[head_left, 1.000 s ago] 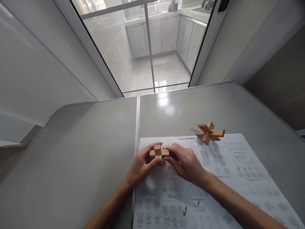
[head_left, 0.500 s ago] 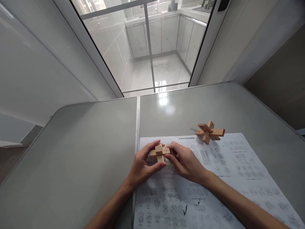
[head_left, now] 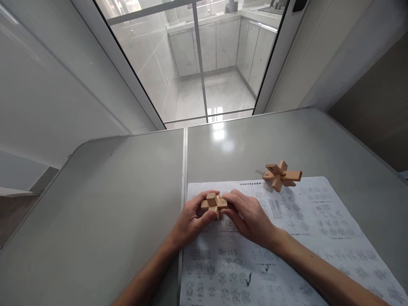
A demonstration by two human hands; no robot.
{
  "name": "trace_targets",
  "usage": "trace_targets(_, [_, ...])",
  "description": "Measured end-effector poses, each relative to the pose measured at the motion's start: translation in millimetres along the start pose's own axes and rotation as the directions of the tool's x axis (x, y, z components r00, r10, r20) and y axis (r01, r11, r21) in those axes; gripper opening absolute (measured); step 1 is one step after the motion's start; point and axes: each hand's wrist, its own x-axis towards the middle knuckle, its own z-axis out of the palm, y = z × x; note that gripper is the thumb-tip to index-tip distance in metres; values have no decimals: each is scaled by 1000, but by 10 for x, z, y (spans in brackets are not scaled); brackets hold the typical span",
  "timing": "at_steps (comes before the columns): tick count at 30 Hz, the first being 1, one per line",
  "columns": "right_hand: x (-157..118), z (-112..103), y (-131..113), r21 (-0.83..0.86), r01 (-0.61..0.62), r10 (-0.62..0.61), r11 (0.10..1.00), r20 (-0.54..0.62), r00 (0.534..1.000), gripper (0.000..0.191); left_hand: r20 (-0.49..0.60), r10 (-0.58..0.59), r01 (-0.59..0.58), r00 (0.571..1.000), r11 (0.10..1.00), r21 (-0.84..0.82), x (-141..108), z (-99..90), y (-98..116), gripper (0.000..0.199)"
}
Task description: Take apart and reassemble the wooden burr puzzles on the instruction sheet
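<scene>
Currently, the left hand [head_left: 188,217] grasps a light wooden puzzle [head_left: 211,200] between thumb and fingers, over the upper left of a printed sheet [head_left: 234,242]. The right hand [head_left: 251,214] pinches its right-hand bar. Further right, a darker wooden puzzle [head_left: 278,179] stands at the sheet's top edge.

A pale seam [head_left: 185,163] splits the grey tabletop [head_left: 108,199] from twelve to six o'clock. A printed sheet [head_left: 306,214] lies toward five; a star-shaped wooden assembly [head_left: 279,173] sits at its twelve-o'clock edge.
</scene>
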Motion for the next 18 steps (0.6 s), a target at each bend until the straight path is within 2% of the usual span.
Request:
trace_targets(6, [54, -41, -9, -10, 107, -107, 994, -12, 994, 21, 7, -28, 28, 1000, 994, -104, -1, 23, 22, 64])
trace_targets(10, [62, -47, -14, 26, 83, -82, 996, -16, 996, 17, 34, -106, 111, 994, 966, -234, -11, 35, 39, 72])
trace_targets(14, [37, -22, -12, 17, 85, -84, 996, -31, 996, 18, 53, -172, 180, 984, 942, -283, -10, 17, 30, 73])
trace_targets(18, [5, -2, -12, -1, 83, -83, 997, -49, 995, 19, 118, -180, 212, 977, 899, -384, 14, 1, -10, 69])
